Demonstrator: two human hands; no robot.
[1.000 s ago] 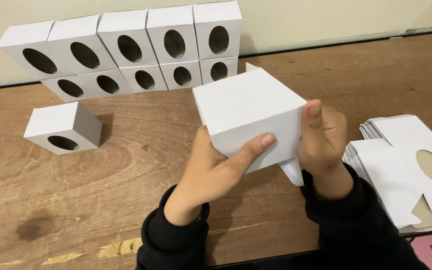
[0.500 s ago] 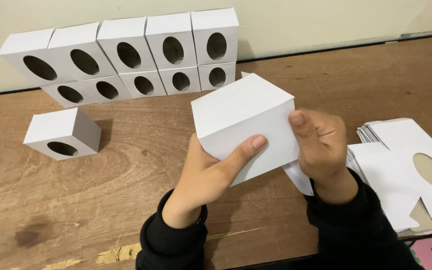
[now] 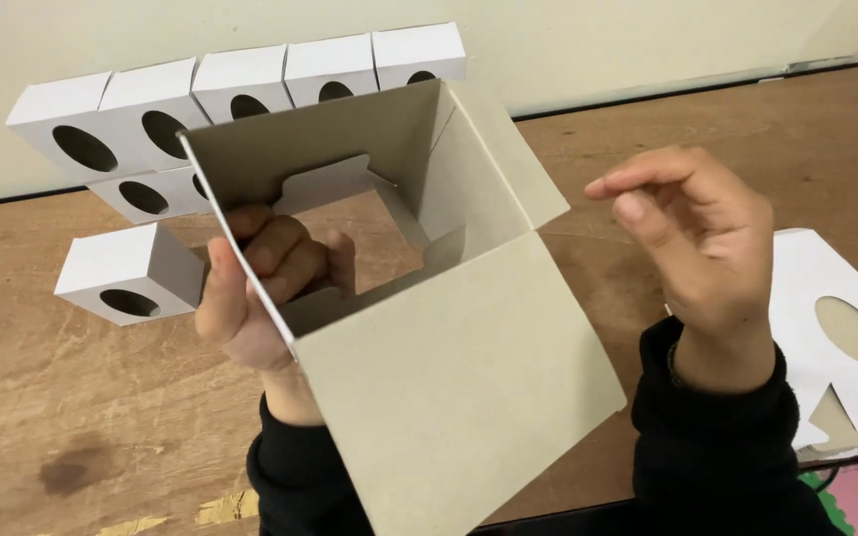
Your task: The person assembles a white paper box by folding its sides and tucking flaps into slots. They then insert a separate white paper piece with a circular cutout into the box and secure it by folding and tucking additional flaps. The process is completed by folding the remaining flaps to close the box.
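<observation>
My left hand (image 3: 260,288) grips the left wall of an open cardboard box (image 3: 449,347), fingers curled inside it and thumb outside, holding it up over the table (image 3: 647,129) with its grey inner side and one large flap turned toward me; my right hand (image 3: 697,238) hovers just beside the box, loosely half-closed and holding nothing; finished white boxes with oval holes (image 3: 240,84) are stacked against the wall behind; one more box (image 3: 121,273) sits alone at left; flat blanks (image 3: 836,328) lie at right.

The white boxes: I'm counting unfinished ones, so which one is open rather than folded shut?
The box in the left hand, flaps spread and grey inside showing. The stacked boxes by the wall and the lone box on the table are closed.
</observation>
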